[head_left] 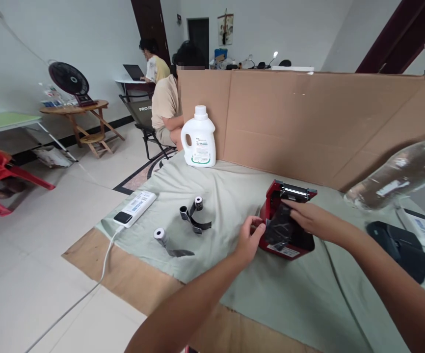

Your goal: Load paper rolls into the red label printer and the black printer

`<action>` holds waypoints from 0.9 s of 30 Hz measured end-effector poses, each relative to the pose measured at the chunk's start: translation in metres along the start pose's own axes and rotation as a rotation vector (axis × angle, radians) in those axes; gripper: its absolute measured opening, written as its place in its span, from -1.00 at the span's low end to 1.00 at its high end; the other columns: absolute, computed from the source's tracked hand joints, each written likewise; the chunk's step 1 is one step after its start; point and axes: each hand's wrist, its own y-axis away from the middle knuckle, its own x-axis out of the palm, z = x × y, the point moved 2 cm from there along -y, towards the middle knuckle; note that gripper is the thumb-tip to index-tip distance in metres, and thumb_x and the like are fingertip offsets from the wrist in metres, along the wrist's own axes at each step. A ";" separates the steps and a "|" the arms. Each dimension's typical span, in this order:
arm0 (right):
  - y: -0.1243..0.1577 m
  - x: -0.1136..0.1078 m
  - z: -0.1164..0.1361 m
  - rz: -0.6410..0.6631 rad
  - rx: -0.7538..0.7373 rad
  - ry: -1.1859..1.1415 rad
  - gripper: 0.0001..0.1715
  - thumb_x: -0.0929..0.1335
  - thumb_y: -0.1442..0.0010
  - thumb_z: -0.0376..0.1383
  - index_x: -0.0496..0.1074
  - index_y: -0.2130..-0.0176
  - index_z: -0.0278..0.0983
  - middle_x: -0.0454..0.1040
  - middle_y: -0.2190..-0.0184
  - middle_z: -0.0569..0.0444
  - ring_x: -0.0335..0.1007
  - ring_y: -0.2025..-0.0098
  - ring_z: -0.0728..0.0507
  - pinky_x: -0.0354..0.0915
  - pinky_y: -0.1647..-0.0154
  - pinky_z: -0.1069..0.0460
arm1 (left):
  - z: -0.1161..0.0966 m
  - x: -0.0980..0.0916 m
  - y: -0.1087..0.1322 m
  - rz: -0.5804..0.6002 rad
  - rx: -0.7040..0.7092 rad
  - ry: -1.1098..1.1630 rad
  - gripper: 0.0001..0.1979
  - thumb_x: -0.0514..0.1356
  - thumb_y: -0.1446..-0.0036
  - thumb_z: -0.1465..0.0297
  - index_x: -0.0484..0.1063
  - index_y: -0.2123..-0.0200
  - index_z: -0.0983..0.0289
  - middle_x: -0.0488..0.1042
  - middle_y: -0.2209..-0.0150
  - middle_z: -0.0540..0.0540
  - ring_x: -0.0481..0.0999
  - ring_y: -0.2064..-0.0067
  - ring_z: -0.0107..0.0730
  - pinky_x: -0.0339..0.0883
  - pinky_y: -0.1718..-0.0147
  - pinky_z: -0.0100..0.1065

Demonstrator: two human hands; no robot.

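A small red-and-black printer (288,252) sits on the cloth with its lid (294,190) raised. A sheet of shiny, creased black film (279,228) hangs across its opening and hides much of the inside. My left hand (250,238) is curled against the printer's left wall, thumb and fingers close together at the film's left edge. Its fingertips are partly hidden. My right hand (306,215) reaches in from the right, its fingers together on the film's upper right edge. To the left lie a small roll with a dark tail (160,235) and two linked rolls of black ribbon (194,215).
A white jug (199,139) stands before a cardboard partition (282,122). A white power bank (135,208) with a cable lies at the left. On the right are a black device (398,247), a white device (424,228) and a clear plastic bag (400,171). Two people sit beyond.
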 end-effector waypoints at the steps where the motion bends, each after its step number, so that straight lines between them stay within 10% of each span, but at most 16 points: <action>1: 0.002 -0.007 0.002 -0.073 -0.004 -0.078 -0.51 0.15 -0.41 -0.18 0.41 -0.19 -0.19 0.62 0.19 -0.05 0.55 0.21 -0.21 0.41 0.20 -0.04 | 0.000 0.000 0.000 -0.002 -0.005 0.005 -0.72 0.21 -0.27 0.14 0.41 0.16 0.23 0.47 0.20 0.06 0.44 0.18 -0.35 0.33 0.12 -0.34; 8: -0.061 -0.035 0.075 -0.393 -0.202 -0.379 -0.59 0.30 -0.34 -0.03 0.42 -0.05 -0.21 0.60 0.16 -0.02 0.51 0.27 -0.16 0.42 0.20 -0.05 | 0.009 -0.001 -0.005 -0.002 0.021 0.038 -0.73 0.16 -0.30 0.14 0.42 0.17 0.23 0.48 0.21 0.07 0.44 0.16 -0.33 0.34 0.08 -0.32; 12: -0.142 -0.010 0.146 -0.311 -0.380 -0.134 -0.68 0.26 -0.40 -0.22 0.45 -0.06 -0.24 0.57 -0.03 -0.10 0.48 -0.03 -0.23 0.31 -0.09 -0.09 | 0.012 0.000 -0.006 -0.014 0.000 0.082 -0.72 0.19 -0.27 0.13 0.43 0.18 0.23 0.49 0.24 0.07 0.45 0.21 -0.32 0.39 0.11 -0.28; 17: -0.211 0.059 0.204 -0.005 -0.322 0.253 -0.61 0.21 -0.46 -0.23 0.38 -0.16 -0.30 0.46 -0.14 -0.24 0.44 -0.06 -0.27 0.28 0.01 -0.06 | 0.010 0.003 -0.008 0.004 0.062 0.125 -0.66 0.21 -0.25 0.07 0.50 0.16 0.23 0.56 0.15 0.16 0.51 0.04 -0.14 0.42 -0.07 -0.10; 21: -0.224 0.085 0.213 0.069 -0.290 0.286 -0.60 0.21 -0.46 -0.21 0.40 -0.17 -0.29 0.45 -0.10 -0.22 0.43 -0.05 -0.25 0.29 0.04 -0.03 | 0.008 0.005 -0.009 0.011 0.106 0.192 -0.65 0.19 -0.27 0.08 0.55 0.17 0.24 0.59 0.12 0.21 0.52 -0.04 -0.06 0.42 -0.14 -0.01; 27: -0.200 0.058 0.229 -0.076 -0.383 0.245 -0.51 0.13 -0.48 -0.12 0.45 -0.16 -0.24 0.44 -0.13 -0.22 0.38 -0.13 -0.34 0.30 0.01 -0.11 | 0.006 0.003 -0.009 0.020 0.048 0.116 -0.64 0.18 -0.29 0.08 0.54 0.13 0.25 0.60 0.06 0.18 0.49 -0.11 0.00 0.41 -0.14 -0.03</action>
